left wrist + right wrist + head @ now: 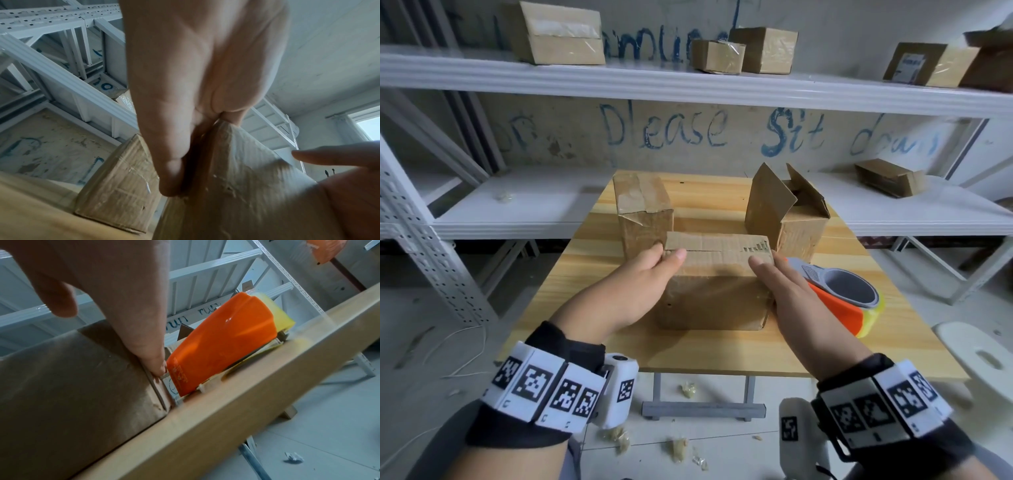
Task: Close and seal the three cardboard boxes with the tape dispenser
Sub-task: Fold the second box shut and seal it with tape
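Three cardboard boxes stand on the wooden table (722, 353). On the near box (715, 294) both top flaps are folded down and meet at a bare seam. My left hand (669, 251) holds its top left corner, thumb on top and straight fingers (170, 162) down the left side. Opposite it, my right hand (765, 262) lies against the right side with straight fingers (150, 353) and the thumb on the near flap. The back left box (643, 212) is closed and taped. On the back right box (787, 212) the flaps stand up. An orange tape dispenser (839, 294) lies just right of my right hand, untouched.
White metal shelving (688, 85) with several more boxes runs behind the table and along both sides. A white stool (979, 356) stands at the table's right front. Tape scraps litter the floor (688, 445) below the table's front edge.
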{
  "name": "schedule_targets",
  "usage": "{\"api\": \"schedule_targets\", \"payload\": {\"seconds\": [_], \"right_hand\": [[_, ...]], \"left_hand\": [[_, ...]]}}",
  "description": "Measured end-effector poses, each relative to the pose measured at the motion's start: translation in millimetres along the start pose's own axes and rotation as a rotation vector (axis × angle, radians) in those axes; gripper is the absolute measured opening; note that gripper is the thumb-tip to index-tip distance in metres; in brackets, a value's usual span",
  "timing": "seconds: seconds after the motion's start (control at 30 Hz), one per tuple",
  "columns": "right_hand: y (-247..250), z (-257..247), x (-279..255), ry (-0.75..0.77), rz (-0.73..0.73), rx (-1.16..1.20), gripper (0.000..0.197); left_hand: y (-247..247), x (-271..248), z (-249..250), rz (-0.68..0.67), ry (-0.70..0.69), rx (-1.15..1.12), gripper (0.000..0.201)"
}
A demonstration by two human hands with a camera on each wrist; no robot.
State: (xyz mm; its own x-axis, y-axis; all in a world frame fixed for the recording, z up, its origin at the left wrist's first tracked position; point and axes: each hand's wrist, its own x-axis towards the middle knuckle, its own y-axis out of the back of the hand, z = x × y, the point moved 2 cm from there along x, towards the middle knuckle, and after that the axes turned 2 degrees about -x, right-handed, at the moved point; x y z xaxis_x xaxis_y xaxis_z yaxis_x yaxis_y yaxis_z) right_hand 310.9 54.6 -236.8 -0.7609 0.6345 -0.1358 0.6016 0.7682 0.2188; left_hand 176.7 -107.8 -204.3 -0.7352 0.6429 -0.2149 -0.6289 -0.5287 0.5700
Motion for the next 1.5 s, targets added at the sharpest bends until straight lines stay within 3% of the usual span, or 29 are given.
{"api": "schedule_targets", "payload": {"seconds": [0.1, 0.2, 0.37, 0.83, 1.1, 1.2, 1.37, 1.5], "right_hand": [[-2.0, 5.4, 5.0, -0.010, -0.042, 0.105, 0.081], [-6.8, 7.5, 8.8, 0.011, -0.052, 0.133, 0.061], [-7.9, 15.7, 14.1, -0.047, 0.044, 0.091, 0.091], [-8.3, 8.5, 5.5, -0.026, 0.110, 0.073, 0.031], [-8.5, 5.5, 2.6, 0.002, 0.109, 0.041, 0.033], [-11.4, 3.6, 0.3, 0.033, 0.096, 0.025, 0.036], [-19.2, -5.5, -1.8, 0.149, 0.104, -0.027, 0.086], [-19.6, -7.0, -1.5, 0.181, 0.096, -0.032, 0.084]], "left_hand": [[0.0, -1.4, -0.1, -0.031, 0.008, 0.020, 0.077], [0.3, -2.5, -1.2, -0.034, 0.021, 0.011, 0.074], [-0.1, -2.2, -1.1, -0.029, 0.048, 0.033, 0.074], [2.8, -1.1, -2.9, -0.014, 0.044, 0.035, 0.073], [9.7, 0.5, -7.4, -0.034, 0.068, -0.080, 0.078], [14.3, 4.1, -8.9, -0.033, 0.006, -0.105, 0.077], [13.0, 6.5, -11.6, -0.047, -0.047, -0.097, 0.072], [14.7, 8.1, -14.6, -0.027, -0.089, -0.088, 0.076]]}}
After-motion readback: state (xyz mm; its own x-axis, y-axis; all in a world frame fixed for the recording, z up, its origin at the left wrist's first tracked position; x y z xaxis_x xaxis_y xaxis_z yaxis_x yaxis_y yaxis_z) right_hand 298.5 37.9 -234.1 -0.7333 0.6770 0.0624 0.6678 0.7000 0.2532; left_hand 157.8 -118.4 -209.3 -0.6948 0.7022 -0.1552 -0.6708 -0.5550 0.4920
